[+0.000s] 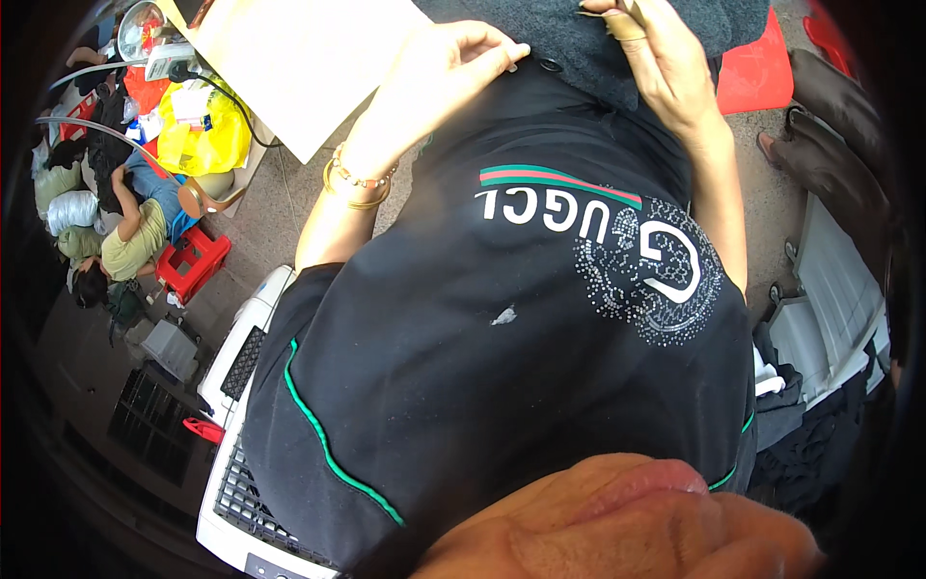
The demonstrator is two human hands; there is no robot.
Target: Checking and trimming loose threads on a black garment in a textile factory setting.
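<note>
I look down my own black shirt point(502, 367), which fills the middle of the view. At the top lies a dark grey fabric point(579, 39) with a small dark button point(551, 66). My left hand point(439, 82), with gold bracelets at the wrist, pinches the fabric's edge just left of the button. A pale beige sheet point(299, 58) lies beside and partly under this hand. My right hand point(661, 58) curls its fingers into the fabric at the upper edge; its fingertips are cut off by the frame.
A person point(130, 232) sits low at the left by a red crate point(193, 262) and a yellow bag point(203, 130). White plastic crates point(236, 372) stand at lower left. A red stool point(757, 72) and a white rack point(834, 299) are on the right.
</note>
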